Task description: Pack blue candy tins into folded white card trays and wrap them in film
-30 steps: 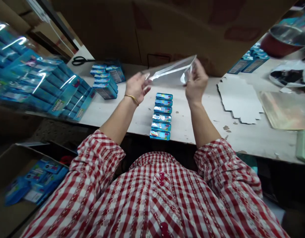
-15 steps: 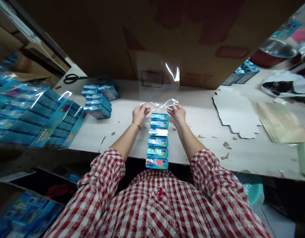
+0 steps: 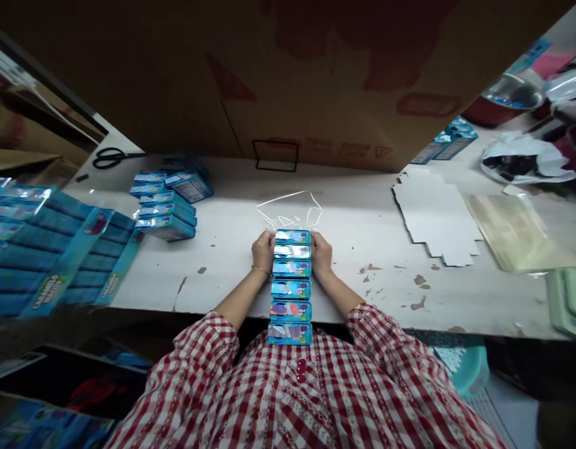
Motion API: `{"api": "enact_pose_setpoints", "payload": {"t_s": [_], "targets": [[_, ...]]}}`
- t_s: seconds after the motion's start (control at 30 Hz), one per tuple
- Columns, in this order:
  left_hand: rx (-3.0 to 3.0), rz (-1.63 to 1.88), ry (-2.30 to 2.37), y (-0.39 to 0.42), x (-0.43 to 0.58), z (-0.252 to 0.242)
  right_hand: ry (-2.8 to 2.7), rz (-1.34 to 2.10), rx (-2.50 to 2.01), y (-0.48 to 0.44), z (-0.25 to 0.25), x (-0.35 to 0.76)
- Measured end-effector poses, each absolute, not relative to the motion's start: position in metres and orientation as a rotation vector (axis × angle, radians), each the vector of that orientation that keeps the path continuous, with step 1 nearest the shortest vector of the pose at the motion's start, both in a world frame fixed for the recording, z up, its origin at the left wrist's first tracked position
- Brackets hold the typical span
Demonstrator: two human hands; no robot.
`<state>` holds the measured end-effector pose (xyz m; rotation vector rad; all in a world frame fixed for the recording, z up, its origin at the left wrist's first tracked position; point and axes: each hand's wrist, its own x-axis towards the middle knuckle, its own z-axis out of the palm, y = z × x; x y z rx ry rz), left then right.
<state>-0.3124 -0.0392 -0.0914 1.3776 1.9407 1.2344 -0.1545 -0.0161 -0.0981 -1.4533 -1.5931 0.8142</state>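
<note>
A row of several small blue boxes runs from the front of my shirt over the table edge. Beyond its far end spreads a clear plastic bag, glinting along its edges. My left hand is closed at the left side of the row's far boxes, fingertips partly hidden. On the opposite side my right hand is closed in the same way. Both seem to hold the bag's sides down along the boxes; how far its film covers them cannot be made out.
Stacked blue boxes and black scissors lie to the left, near larger filled display packs. A big cardboard carton stands behind. Rightward lie white cut card sheets, a pile of clear bags and a green object.
Both hands have come nearer my body and closer together, down to the sides of the row. The bag, raised and stretched upright before, now lies low at the row's far end.
</note>
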Motion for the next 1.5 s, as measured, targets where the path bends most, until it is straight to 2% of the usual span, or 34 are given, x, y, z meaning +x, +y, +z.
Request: {"api": "enact_pose_setpoints", "payload": {"t_s": [0.13,0.3,0.43,0.57,0.7,0.8,0.9,1.17,1.5], "targets": [[1.159,1.312,1.974,-0.039,-0.309,-0.092,-1.363,0.843,-1.489,-0.022,-0.096,-0.167],[0.809,1.365,1.867,-0.041,-0.313,-0.090,-1.103,1.057,-1.563,-0.030,-0.096,-0.172],[0.986,1.181,1.989,-0.060,-0.318,-0.079,-1.322,1.071,-1.701,-0.040,-0.085,-0.159],[1.358,0.776,2.087,-0.078,-0.321,-0.064,-1.857,0.875,-1.878,-0.047,-0.059,-0.147],[1.733,0.452,2.121,-0.078,-0.324,-0.058,-2.311,0.527,-2.032,-0.043,-0.039,-0.143],[1.896,0.540,2.243,-0.070,-0.327,-0.054,-2.414,0.286,-1.944,-0.036,-0.030,-0.142],[1.994,0.714,2.237,-0.061,-0.330,-0.046,-2.513,0.204,-1.750,-0.028,-0.022,-0.143],[1.747,0.715,2.113,-0.043,-0.334,-0.025,-2.299,0.647,-1.816,-0.002,-0.006,-0.141],[1.999,0.665,1.998,-0.041,-0.336,-0.013,-1.871,0.771,-1.624,-0.010,-0.018,-0.141]]}}
